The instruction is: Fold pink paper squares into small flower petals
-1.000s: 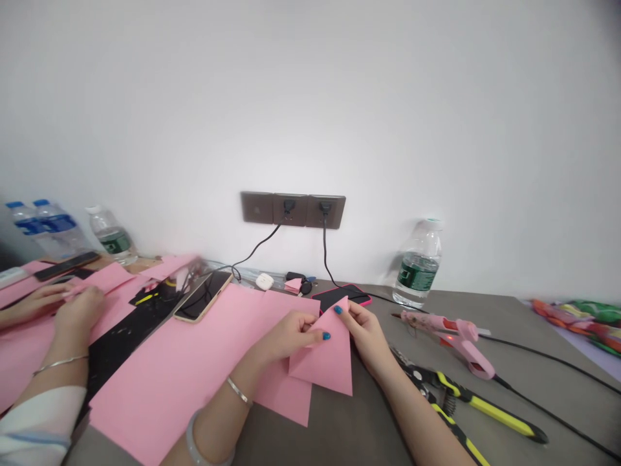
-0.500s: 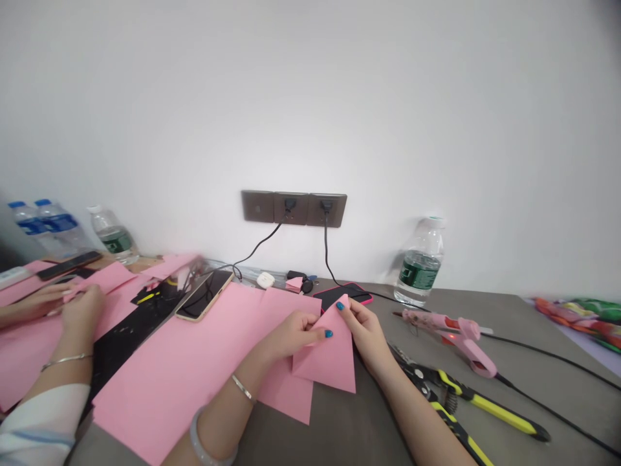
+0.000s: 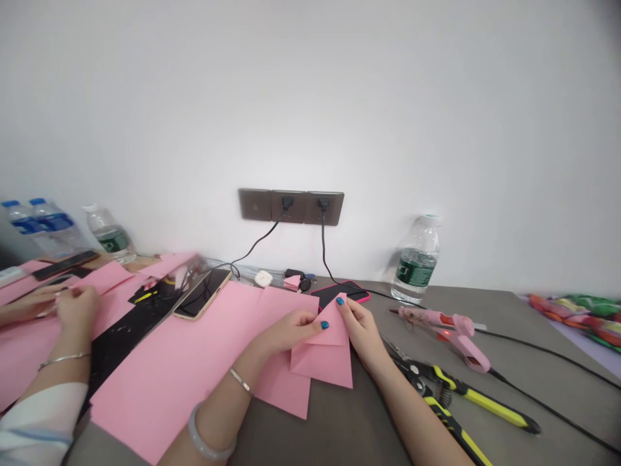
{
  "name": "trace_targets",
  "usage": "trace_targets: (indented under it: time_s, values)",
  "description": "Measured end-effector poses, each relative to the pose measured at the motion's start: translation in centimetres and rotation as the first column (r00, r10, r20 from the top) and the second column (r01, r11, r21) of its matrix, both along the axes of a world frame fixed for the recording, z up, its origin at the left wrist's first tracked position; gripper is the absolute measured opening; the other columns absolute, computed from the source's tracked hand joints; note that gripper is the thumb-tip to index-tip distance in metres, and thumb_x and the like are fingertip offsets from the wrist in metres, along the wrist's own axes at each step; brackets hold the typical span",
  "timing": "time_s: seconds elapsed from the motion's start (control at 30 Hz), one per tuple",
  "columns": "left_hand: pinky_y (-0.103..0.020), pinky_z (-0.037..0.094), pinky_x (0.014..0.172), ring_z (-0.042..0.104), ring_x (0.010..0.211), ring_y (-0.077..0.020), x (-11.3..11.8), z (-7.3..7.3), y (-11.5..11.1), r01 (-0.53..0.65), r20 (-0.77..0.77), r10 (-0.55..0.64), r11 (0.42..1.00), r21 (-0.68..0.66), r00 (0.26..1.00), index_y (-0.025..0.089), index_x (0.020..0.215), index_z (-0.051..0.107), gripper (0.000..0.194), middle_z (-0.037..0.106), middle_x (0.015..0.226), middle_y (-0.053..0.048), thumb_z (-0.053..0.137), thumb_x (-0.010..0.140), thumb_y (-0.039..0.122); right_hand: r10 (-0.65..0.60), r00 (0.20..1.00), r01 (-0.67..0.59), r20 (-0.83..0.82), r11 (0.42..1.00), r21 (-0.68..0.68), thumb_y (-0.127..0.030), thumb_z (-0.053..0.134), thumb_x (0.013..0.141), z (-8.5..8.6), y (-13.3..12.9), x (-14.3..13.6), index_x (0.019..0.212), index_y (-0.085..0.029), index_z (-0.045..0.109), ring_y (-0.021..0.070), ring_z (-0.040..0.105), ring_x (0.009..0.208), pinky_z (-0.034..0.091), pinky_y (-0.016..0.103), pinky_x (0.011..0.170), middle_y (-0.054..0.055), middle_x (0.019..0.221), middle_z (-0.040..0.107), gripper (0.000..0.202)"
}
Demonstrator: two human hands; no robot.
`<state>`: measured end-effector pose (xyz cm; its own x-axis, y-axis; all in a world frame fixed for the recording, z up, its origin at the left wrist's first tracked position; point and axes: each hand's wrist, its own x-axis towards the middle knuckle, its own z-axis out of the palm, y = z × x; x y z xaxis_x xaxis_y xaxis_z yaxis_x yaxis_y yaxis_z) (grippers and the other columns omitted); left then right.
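A folded piece of pink paper (image 3: pixel 324 362) is held between both hands, its narrow tip pointing up. My left hand (image 3: pixel 294 330) pinches its left side, thumb lying on the front of the paper. At the top right edge, my right hand (image 3: pixel 359 327) grips the tip between thumb and fingers. A flap crosses the front of the piece. Larger sheets of pink paper (image 3: pixel 194 356) lie under and left of my left hand. Behind the paper's tip is a phone with a pink edge (image 3: pixel 352 291), partly hidden.
Right of my right arm lie pliers with yellow-black handles (image 3: pixel 485 401) and a corded pink glue gun (image 3: pixel 451 327). A water bottle (image 3: pixel 416 262) stands by the wall. Another phone (image 3: pixel 204 294) rests on the sheets. At left, a co-worker's hands (image 3: pixel 77 310) handle pink paper.
The flap's lower edge now shows as a straight line across the paper's front. Both hands keep their hold nearly in place, and the whole view has shifted slightly.
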<state>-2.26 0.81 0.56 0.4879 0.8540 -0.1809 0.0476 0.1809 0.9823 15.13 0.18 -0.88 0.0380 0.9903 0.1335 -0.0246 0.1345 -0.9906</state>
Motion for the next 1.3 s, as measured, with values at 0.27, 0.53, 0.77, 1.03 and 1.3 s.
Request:
trace_targets:
  time_s: [0.27, 0.53, 0.77, 1.03, 1.3]
  values:
    - [-0.028, 0.044, 0.051, 0.065, 0.067, -0.0244, -0.25, -0.54, -0.1, -0.114, 0.083, 0.116, 0.993, -0.036, 0.99, 0.022, 0.066, 0.066, 0.021, 0.062, 0.056, 0.001, 0.07, 0.077, 0.04, 0.007, 1.0, -0.007, 0.015, 1.0, 0.0, -0.068, 0.062, 0.073, 0.13, 0.0, 0.03, 0.06, -0.02, 0.051, 0.0132, 0.036, 0.05, 0.027, 0.024, 0.046, -0.003, 0.054, 0.045, 0.051]
    - [-0.031, 0.046, 0.047, 0.068, 0.066, -0.0288, -0.43, -0.89, -0.21, -0.204, 0.141, 0.205, 0.979, -0.022, 0.969, 0.026, 0.072, 0.067, 0.022, 0.063, 0.054, -0.001, 0.066, 0.078, 0.048, 0.016, 1.0, -0.016, 0.018, 1.0, 0.006, -0.069, 0.062, 0.073, 0.01, 0.19, 0.1, 0.06, -0.019, 0.051, 0.0126, 0.036, 0.052, 0.027, 0.024, 0.046, -0.002, 0.056, 0.045, 0.052]
    - [-0.028, 0.041, 0.049, 0.059, 0.058, -0.0216, -0.15, -0.59, -0.1, -0.078, 0.097, 0.081, 0.997, -0.026, 0.992, 0.021, 0.063, 0.064, 0.024, 0.061, 0.057, -0.002, 0.074, 0.074, 0.04, 0.013, 1.0, -0.013, 0.023, 1.0, -0.002, -0.07, 0.061, 0.073, 0.02, 0.11, -0.01, 0.06, -0.019, 0.05, 0.0121, 0.036, 0.051, 0.027, 0.024, 0.046, -0.003, 0.055, 0.044, 0.053]
    - [-0.023, 0.026, 0.052, 0.037, 0.055, -0.0094, -0.15, -0.63, 0.57, 0.149, -0.083, -0.144, 0.987, 0.062, 0.986, 0.015, 0.063, 0.052, 0.046, 0.043, 0.06, 0.004, 0.065, 0.079, 0.056, 0.023, 0.999, -0.023, 0.048, 1.0, 0.006, -0.07, 0.06, 0.074, -0.18, 0.23, 0.07, 0.061, -0.019, 0.049, 0.012, 0.036, 0.052, 0.028, 0.023, 0.046, -0.002, 0.057, 0.044, 0.053]
    - [-0.024, 0.026, 0.054, 0.036, 0.057, -0.0098, -0.1, -0.32, 0.46, 0.172, -0.12, -0.165, 0.984, 0.05, 0.979, 0.016, 0.065, 0.05, 0.048, 0.042, 0.062, 0.005, 0.061, 0.079, 0.061, 0.032, 0.998, -0.032, 0.049, 0.999, -0.001, -0.069, 0.059, 0.074, -0.33, 0.36, 0.03, 0.062, -0.019, 0.049, 0.0119, 0.036, 0.052, 0.028, 0.023, 0.047, -0.003, 0.057, 0.044, 0.052]
